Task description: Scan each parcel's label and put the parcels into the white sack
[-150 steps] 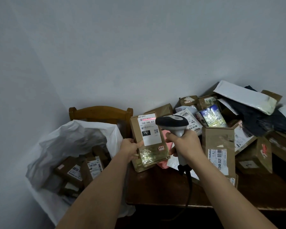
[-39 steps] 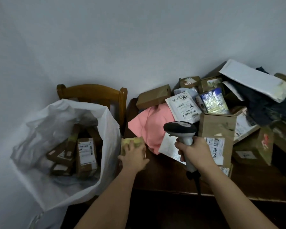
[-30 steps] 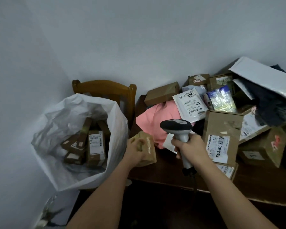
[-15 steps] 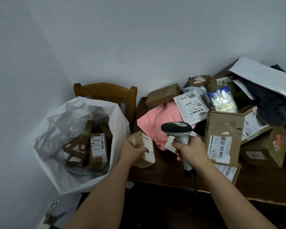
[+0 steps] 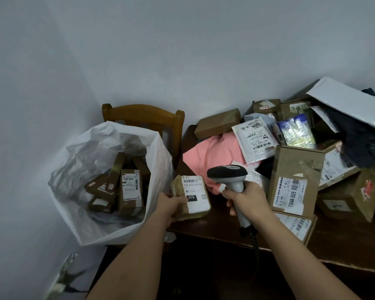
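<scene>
Two hands: left hand grips a labelled parcel; right hand grips the scanner; white sack at 9 o'clock.

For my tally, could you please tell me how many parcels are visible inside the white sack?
4: a tall upright box, two flat ones left of it, one leaning behind; others may be hidden.

Held parcel: small brown box, white barcode label facing up, tilted, over worktop's left edge.
White sack: open, holding several brown labelled boxes.
Parcel pile: unsorted, right of sack.
</scene>
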